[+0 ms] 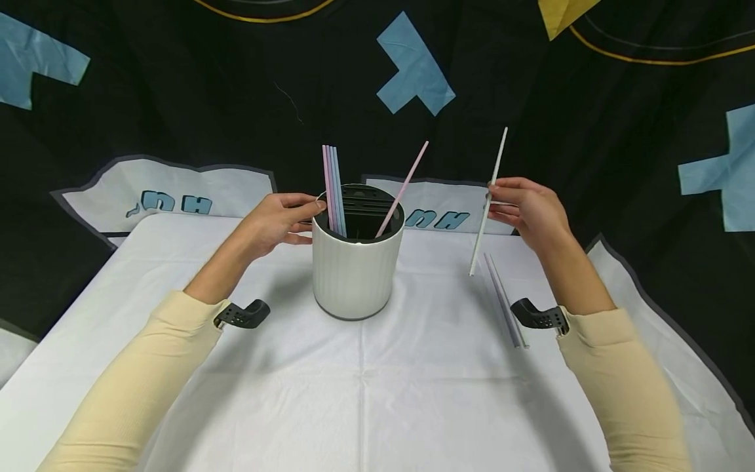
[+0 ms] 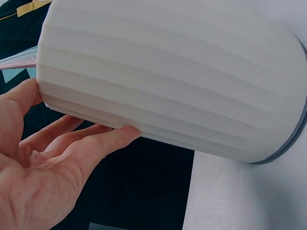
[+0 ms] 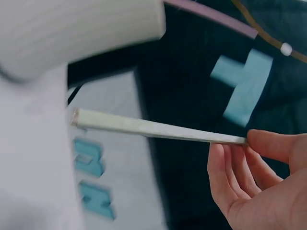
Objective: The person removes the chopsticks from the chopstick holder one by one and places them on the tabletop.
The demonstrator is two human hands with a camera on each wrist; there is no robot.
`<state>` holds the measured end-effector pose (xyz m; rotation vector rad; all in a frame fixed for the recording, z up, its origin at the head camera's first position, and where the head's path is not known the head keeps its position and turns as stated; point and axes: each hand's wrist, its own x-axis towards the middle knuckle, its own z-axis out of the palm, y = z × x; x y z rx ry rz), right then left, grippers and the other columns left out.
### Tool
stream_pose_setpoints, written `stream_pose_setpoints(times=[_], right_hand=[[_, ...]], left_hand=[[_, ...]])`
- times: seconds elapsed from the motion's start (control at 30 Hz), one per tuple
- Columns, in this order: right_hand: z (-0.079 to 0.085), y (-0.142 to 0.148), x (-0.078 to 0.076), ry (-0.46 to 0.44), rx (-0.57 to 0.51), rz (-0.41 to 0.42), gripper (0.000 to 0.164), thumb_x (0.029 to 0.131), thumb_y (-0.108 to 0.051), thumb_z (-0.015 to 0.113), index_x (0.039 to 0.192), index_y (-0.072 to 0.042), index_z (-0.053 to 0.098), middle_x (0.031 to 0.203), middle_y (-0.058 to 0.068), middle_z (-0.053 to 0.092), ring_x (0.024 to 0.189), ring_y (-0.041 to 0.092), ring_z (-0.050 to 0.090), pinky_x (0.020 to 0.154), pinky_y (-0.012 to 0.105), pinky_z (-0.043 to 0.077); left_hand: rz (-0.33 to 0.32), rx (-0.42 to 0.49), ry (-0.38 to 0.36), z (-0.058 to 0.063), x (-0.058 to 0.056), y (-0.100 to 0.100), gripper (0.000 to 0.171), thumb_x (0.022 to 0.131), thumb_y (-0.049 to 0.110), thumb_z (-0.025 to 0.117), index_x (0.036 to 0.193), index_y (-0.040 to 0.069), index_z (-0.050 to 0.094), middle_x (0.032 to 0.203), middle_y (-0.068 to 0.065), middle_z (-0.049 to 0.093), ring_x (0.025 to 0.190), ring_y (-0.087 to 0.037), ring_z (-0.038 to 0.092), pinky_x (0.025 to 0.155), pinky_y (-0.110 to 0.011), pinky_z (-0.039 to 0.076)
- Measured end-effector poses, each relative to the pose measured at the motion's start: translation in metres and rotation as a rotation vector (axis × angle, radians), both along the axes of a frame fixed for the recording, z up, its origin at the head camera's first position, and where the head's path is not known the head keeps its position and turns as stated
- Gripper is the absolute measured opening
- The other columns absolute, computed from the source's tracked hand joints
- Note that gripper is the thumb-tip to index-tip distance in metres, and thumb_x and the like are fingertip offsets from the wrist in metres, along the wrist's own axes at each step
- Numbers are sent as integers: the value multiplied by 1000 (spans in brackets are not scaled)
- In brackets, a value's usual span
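Observation:
A white ribbed holder [image 1: 354, 278] with a black slotted insert [image 1: 362, 203] stands upright. My left hand [image 1: 280, 219] touches its left side, thumb at the rim and the other fingertips against the wall [image 2: 168, 76]. Several pink and blue chopsticks [image 1: 334, 190] stand bunched at the holder's left, and one pink chopstick [image 1: 403, 189] leans out to the right. Off to the right, my right hand [image 1: 525, 203] pinches a white chopstick [image 1: 489, 203] between thumb and fingers, tilted and raised. The right wrist view shows its squarish end [image 3: 75, 117] pointing away from the hand.
Two or so pale, greyish chopsticks [image 1: 505, 301] lie on the white tablecloth [image 1: 413, 393], below the right hand. Behind the table hangs a black cloth [image 1: 330, 98] with blue tape pieces [image 1: 415, 65]. Each sleeve has a dark wrist device [image 1: 242, 314] strapped to it.

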<state>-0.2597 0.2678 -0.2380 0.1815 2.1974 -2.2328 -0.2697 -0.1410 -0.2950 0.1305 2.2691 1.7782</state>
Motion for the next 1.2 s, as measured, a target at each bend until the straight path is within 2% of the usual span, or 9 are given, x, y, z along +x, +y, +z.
stream_pose_setpoints(times=[0.13,0.4,0.57,0.8,0.93,1.0,1.2], right_hand=[[-27,23,-6,-60,93,11,16,100,-19,66,114,-13,70,92,-10,74,86,10,73,78,22,62],[-74,56,-11,-185,225,14,24,101,-15,64,123,-6,63,89,-13,72,84,6,70,80,21,62],[-97,71,-9,-238,290,41,32,101,-17,64,129,-4,60,89,-16,70,86,6,70,82,21,61],[-125,80,-9,-266,397,79,44,100,-25,65,134,1,57,95,-11,68,81,6,70,80,20,61],[-139,85,-9,-269,388,77,30,99,-23,66,121,-3,65,92,-10,68,79,7,69,77,20,62],[-144,85,-9,-280,365,70,27,99,-21,66,120,-2,65,89,-10,68,77,7,69,75,20,62],[-155,83,-11,-303,348,57,43,98,-13,67,133,10,55,81,-12,69,72,4,67,71,19,62]], left_hand=[[2,-1,-3,0,-1,1,51,102,31,63,144,4,53,145,-16,55,129,-38,59,99,-51,55],[3,5,-3,-2,-1,2,52,101,32,64,144,4,52,144,-16,55,128,-38,60,98,-50,56],[3,0,6,-2,-1,2,51,102,31,63,143,4,53,143,-16,56,127,-38,60,96,-48,58],[9,11,2,-2,-1,0,51,102,31,63,143,4,53,143,-16,56,127,-38,60,96,-48,58],[5,4,5,-2,0,0,50,102,31,62,144,4,52,144,-16,56,128,-38,60,97,-48,57],[4,1,5,-2,0,1,50,103,30,62,144,4,52,144,-16,56,128,-38,60,98,-48,57],[15,-1,7,-2,0,1,50,102,31,63,144,5,53,143,-16,56,127,-38,60,97,-49,57]])
